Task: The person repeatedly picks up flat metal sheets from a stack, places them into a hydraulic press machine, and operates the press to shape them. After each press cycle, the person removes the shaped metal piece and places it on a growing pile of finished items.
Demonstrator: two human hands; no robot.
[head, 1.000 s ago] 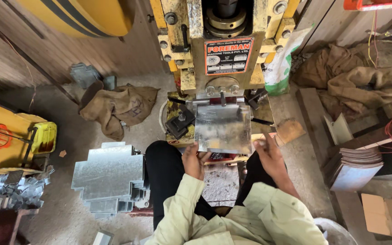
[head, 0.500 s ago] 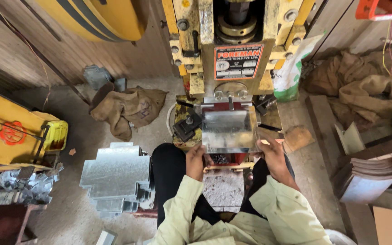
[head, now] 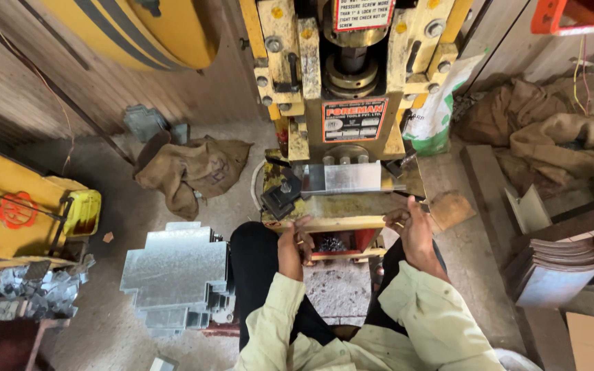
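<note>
Two bare hands reach forward from pale yellow-green sleeves [head: 352,323] to the bed of a yellow press machine [head: 348,82]. The left hand [head: 293,242] sits at the near left edge of the bed, fingers spread and lightly curled, touching the front lip; whether it grips anything cannot be told. The right hand [head: 412,227] is raised at the near right corner, fingers bent and pinched together near a thin edge, though what they pinch is too small to tell. A shiny metal sheet [head: 342,177] lies flat on the bed under the ram, ahead of both hands and between them.

A black block [head: 282,196] stands just left of the sheet, close to the left hand. A brown wooden piece [head: 450,208] lies just right of the right hand. The person's dark-trousered knees flank the press base, leaving little room there. To the left on the floor is a stack of cut metal sheets [head: 173,275], with open concrete floor [head: 115,199] beyond it. A burlap sack [head: 194,168] lies further forward.
</note>
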